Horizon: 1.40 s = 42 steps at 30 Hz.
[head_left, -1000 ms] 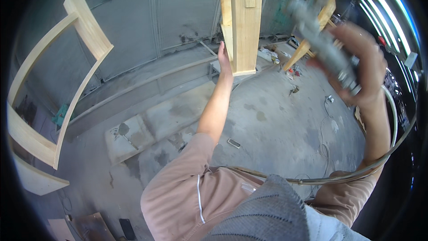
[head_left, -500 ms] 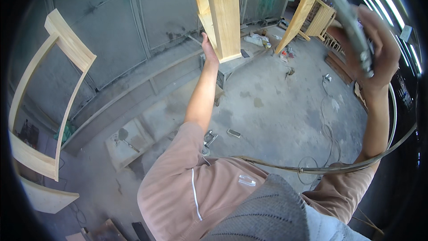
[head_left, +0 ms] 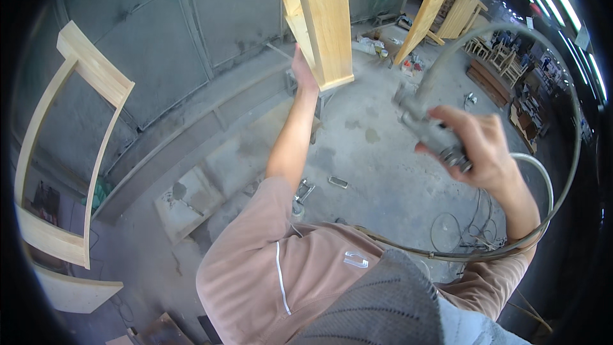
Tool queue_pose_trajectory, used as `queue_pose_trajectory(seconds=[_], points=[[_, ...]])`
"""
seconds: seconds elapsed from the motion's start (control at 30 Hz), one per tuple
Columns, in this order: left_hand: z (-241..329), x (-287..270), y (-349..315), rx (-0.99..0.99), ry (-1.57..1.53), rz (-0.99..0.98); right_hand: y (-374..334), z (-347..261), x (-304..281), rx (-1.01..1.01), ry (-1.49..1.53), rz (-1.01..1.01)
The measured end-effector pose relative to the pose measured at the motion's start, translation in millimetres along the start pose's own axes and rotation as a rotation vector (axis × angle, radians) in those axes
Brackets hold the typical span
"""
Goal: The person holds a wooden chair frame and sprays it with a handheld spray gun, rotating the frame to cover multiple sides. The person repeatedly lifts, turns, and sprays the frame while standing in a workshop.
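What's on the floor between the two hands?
In the head view, only bare, stained concrete floor shows between the left hand on the wooden post and the right hand gripping the tool.

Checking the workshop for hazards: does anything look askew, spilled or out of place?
A stain marks the concrete floor below the wooden post. Small metal pieces and loose wire coils lie scattered, and the hose on the handheld tool loops widely.
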<state>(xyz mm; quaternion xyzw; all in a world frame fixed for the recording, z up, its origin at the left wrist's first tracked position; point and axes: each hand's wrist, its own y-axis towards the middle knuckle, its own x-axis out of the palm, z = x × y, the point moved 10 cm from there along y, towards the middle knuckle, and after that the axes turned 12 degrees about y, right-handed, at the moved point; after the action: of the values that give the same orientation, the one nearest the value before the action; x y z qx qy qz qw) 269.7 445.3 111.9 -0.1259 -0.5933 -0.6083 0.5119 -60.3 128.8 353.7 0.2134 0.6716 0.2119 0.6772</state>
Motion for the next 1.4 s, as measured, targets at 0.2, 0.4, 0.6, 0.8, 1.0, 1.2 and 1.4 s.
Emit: queue_pose_trajectory(seconds=[0.2,0.4,0.6,0.8,1.0,1.2,1.4], points=[[-10.4,10.6,-4.3,-0.015,-0.257,-0.121,59.4,-48.7,-79.4,-0.432,-0.679,0.287],[-6.4,17.3,-3.4,0.083,-0.220,-0.124,51.0,-37.7,-89.1,-0.342,-0.696,0.306],[1.2,18.8,-2.0,0.113,-0.147,-0.090,-31.2,-12.4,-9.3,-0.122,-0.368,0.200],[11.1,22.2,-5.6,0.184,-0.089,-0.107,-82.7,52.3,62.3,0.480,-0.070,0.121],[16.0,26.3,-15.6,0.196,0.018,-0.055,-28.4,42.8,-18.3,0.173,-0.254,0.428],[24.1,26.6,-21.6,0.218,0.135,-0.025,-1.7,37.6,-102.9,0.013,-0.601,0.666],[25.4,28.6,-17.0,0.166,0.249,-0.049,-22.6,91.6,-40.8,0.152,-0.577,0.489]])
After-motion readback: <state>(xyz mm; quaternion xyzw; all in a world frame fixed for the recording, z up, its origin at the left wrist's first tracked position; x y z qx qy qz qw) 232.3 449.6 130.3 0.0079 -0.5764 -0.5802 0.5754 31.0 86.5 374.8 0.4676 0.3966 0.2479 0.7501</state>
